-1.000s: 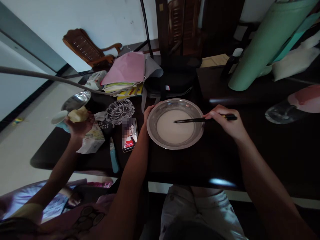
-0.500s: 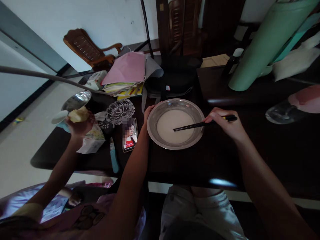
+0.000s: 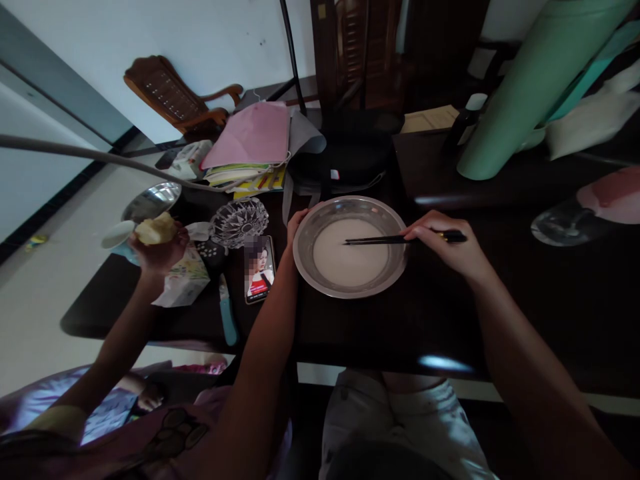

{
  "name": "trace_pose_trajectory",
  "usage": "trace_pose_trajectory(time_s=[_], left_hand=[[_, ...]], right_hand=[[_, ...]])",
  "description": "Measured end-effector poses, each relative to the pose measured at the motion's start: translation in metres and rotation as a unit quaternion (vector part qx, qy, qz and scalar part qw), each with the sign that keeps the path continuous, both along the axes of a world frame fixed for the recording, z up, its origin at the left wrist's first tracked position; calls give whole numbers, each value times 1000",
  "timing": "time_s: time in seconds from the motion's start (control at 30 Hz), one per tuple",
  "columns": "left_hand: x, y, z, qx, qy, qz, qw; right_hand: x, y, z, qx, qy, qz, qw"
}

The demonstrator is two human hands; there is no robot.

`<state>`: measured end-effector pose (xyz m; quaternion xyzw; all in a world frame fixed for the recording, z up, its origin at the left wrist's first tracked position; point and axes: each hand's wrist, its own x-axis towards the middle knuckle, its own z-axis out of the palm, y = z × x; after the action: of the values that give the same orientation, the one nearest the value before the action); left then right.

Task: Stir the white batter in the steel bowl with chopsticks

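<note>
A round metal bowl (image 3: 350,291) stands on the dark table, with a milky white liquid (image 3: 350,263) in it. My left hand (image 3: 296,225) grips the bowl's left rim; part of its fingers is hidden behind the rim. In my right hand (image 3: 443,240), closed at the bowl's right side, is a pair of black chopsticks (image 3: 375,239). Their tips point left and dip into the liquid, near the middle of the bowl.
At left, another person's hand (image 3: 157,257) holds a pale peeled fruit (image 3: 156,229). A phone (image 3: 260,270), a knife with a blue handle (image 3: 228,320) and a glass dish (image 3: 241,223) lie between us. Behind the bowl is a black bag (image 3: 345,160); a green cylinder (image 3: 530,93) stands at back right.
The chopstick tips have shifted toward the far side of the liquid, and my right hand has moved slightly with them. My left hand stays on the rim.
</note>
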<state>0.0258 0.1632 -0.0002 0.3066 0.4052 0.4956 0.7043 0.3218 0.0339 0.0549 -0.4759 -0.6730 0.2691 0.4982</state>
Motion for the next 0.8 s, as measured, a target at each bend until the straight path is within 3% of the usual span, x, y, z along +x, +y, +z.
trace_pose_trajectory(time_s=[0.1,0.27,0.43,0.63,0.8], left_hand=[[0,0,0,-6,13,16,1000],[4,-1,6,-16,21,38,999],[6,-4,11,-9,21,37,999],[5,-3,9,-11,9,15,1000],[5,-1,8,-9,49,61,997]], right_hand=[[2,0,0,-8,33,-37,999],[0,0,-1,-8,-4,35,999],[3,1,-2,-1,29,-36,999],[1,1,-2,5,-10,26,1000],[4,0,-1,-2,33,-36,999]])
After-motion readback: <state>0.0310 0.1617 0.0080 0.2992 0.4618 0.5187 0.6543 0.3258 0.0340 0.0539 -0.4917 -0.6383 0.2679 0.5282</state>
